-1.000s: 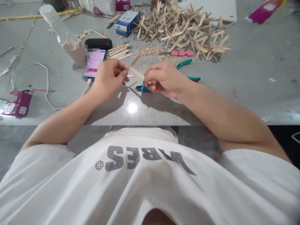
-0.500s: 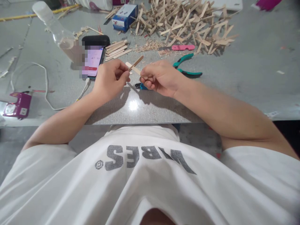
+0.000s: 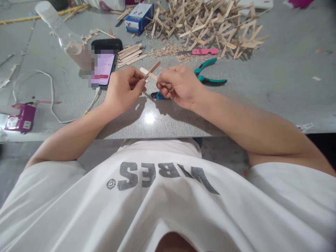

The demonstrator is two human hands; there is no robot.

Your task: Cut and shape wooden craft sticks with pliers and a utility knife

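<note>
My left hand point(image 3: 126, 85) pinches a wooden craft stick point(image 3: 153, 68) that slants up to the right. Between the thumb and fingers of my right hand point(image 3: 180, 85) is a second, paler craft stick point(image 3: 149, 74), pointing up to the left. The two sticks cross in the gap between my hands; whether they touch or are slotted together I cannot tell. Both are held above the table. Below my right hand lies a tool with a dark tip and blue body point(image 3: 158, 95), partly hidden by my fingers. Green-handled pliers point(image 3: 210, 81) rest just beyond my right wrist.
Crossed craft-stick pieces form a large heap point(image 3: 210, 28) at the back. Before it lie wood shavings point(image 3: 168, 50) and a pink-handled knife point(image 3: 205, 51). Loose sticks point(image 3: 131, 55), a phone point(image 3: 105, 68), a blue box point(image 3: 139, 18), a tilted bottle point(image 3: 70, 45) and a white cable point(image 3: 52, 91) are leftward.
The craft stick in my right hand has shifted slightly up and left relative to the other stick. My right fingers have curled a little more; my left hand stays nearly still.
</note>
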